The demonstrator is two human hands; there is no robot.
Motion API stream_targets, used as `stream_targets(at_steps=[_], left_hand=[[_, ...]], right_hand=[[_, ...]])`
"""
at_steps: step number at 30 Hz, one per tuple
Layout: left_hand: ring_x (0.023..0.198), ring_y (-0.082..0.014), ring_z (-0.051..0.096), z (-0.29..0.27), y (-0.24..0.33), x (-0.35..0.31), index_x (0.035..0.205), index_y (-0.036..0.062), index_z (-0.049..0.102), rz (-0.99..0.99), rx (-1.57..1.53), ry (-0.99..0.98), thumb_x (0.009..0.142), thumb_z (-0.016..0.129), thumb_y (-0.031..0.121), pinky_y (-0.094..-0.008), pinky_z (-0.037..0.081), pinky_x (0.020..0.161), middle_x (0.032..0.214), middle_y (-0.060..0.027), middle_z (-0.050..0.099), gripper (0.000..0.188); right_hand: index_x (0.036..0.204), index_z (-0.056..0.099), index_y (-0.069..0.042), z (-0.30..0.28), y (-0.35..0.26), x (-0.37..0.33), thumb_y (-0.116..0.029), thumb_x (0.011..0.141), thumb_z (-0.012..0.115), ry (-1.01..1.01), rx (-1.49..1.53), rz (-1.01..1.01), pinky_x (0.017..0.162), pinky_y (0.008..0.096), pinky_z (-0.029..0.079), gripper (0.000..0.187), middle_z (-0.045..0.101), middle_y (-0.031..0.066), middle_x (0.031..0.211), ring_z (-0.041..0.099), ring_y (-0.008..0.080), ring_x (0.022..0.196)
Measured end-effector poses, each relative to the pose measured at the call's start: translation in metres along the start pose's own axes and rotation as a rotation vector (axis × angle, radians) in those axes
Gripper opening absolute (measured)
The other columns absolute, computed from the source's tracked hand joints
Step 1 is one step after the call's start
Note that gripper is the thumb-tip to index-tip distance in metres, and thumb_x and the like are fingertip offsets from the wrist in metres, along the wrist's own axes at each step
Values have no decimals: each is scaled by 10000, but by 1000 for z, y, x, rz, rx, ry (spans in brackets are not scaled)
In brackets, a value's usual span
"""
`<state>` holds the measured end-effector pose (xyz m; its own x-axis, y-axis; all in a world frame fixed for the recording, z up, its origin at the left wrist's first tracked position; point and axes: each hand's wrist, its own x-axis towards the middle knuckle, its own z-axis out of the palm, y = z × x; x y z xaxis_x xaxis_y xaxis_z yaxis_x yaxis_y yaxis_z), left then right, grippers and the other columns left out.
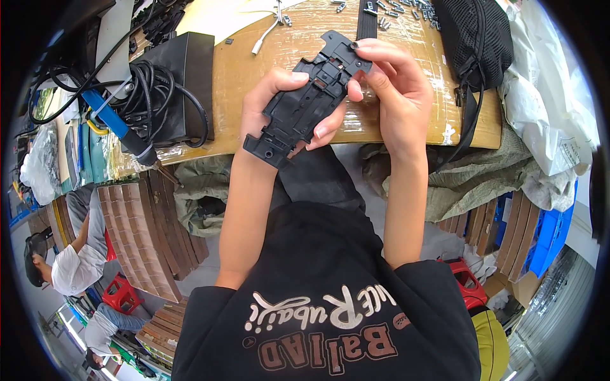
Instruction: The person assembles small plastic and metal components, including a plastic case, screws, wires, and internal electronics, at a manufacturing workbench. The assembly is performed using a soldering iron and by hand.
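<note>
A black moulded plastic part (295,108), long and flat with slots, notches and round holes, is held tilted above the near edge of the table. My left hand (260,98) wraps round its lower half from underneath, thumb along the left side and fingertips showing at the right edge. At the upper right corner, my right hand (400,89) has its index fingertip and thumb closed on the part. A small dark round piece (354,46) shows by that index fingertip; whether it is loose or belongs to the part, I cannot tell.
Small metal pieces (400,9) lie scattered at the table's far side, near a black mesh bag (476,38). A white cable (267,35) lies behind the part. On the left, a blue-handled tool (114,120) and coiled black cable (155,95) sit by a black box (194,82).
</note>
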<state>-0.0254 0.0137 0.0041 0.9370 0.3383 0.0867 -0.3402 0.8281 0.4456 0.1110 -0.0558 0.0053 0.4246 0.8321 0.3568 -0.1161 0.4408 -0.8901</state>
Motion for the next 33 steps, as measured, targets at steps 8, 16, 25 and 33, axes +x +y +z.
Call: stream_targets(at_steps=[8,16,25,33], left_hand=[[494,-181,453,8,-39,-70,944,-68,365,146,-493,35,769,504,225,-279,346,438,826,-111,424,368],[491,-173,412,-16,-82,-177,952,-40,408,362,-696,449,708,487,240,-264,325,480,874,-128,450,380],[517,-196,433,-2,-52,-195,967,-62,403,789,-347,616,709,469,245,-280,352,507,917,-159,441,407],[511,-188,431,1,-49,-199,950,-71,403,772,-405,582,721,464,258,-282,348,502,937,-150,452,405]], right_hand=[[978,566,-4,-1,2,-2,17,771,578,59,112,64,670,212,446,209,599,72,904,552,99,732],[1007,539,32,-8,0,-5,35,796,535,58,90,51,717,255,440,211,572,113,936,528,145,762],[1020,527,43,-6,1,-5,14,817,518,66,7,65,726,253,412,205,554,113,943,503,161,767],[1009,532,45,-5,2,-5,0,825,516,54,-95,67,723,248,409,190,552,119,951,504,159,769]])
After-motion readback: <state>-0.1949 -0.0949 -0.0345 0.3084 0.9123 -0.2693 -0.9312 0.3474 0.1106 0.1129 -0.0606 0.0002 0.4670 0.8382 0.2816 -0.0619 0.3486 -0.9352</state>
